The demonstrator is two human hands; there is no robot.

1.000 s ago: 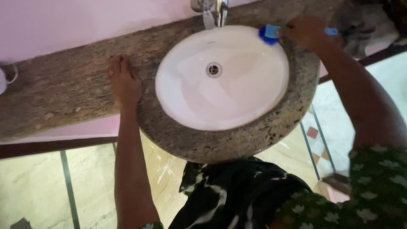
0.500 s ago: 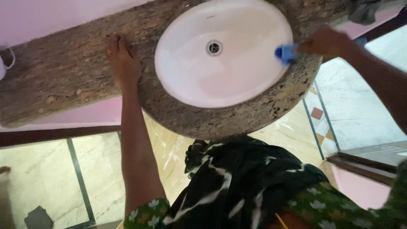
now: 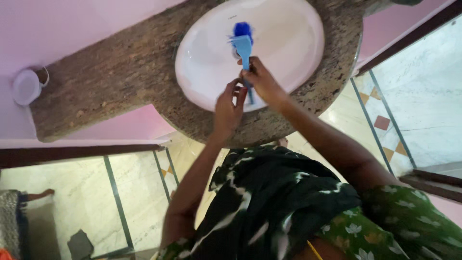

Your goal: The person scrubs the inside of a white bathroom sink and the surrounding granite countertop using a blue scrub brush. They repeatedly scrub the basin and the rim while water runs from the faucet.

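A speckled granite counter (image 3: 120, 82) runs below a pink wall, with a white oval basin (image 3: 288, 43) set in it. The right hand (image 3: 262, 82) is closed around the handle of a blue brush (image 3: 243, 45), whose head points to twelve o'clock inside the basin. The left hand (image 3: 227, 108), at seven o'clock of the right, has its fingers curled loosely beside the handle's end; whether it touches is unclear.

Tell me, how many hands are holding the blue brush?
2. The right hand grips the blue brush by its handle over the white sink; the left hand touches the handle's lower end just beside it.
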